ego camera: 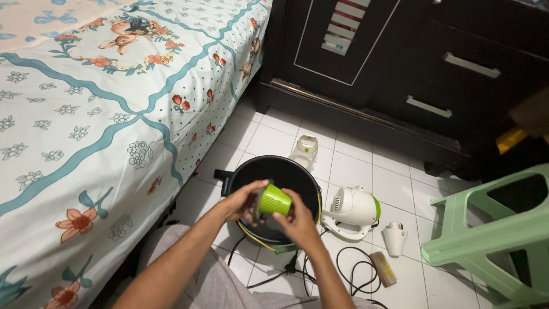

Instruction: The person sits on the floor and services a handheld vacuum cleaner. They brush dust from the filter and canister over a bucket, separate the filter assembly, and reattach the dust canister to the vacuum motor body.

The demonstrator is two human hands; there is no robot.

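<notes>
Both hands, left [243, 201] and right [295, 219], grip a green cup [274, 199] (over a black bin [251, 169]).

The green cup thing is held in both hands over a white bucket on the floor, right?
Not quite. Both hands, left hand and right hand, do hold the green cup, but the bucket under it is black, not white, as the head view shows.

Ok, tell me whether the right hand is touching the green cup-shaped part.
Touching. The head view shows the right hand with its fingers wrapped against the green cup-shaped part, no gap, above the black tub.
</notes>
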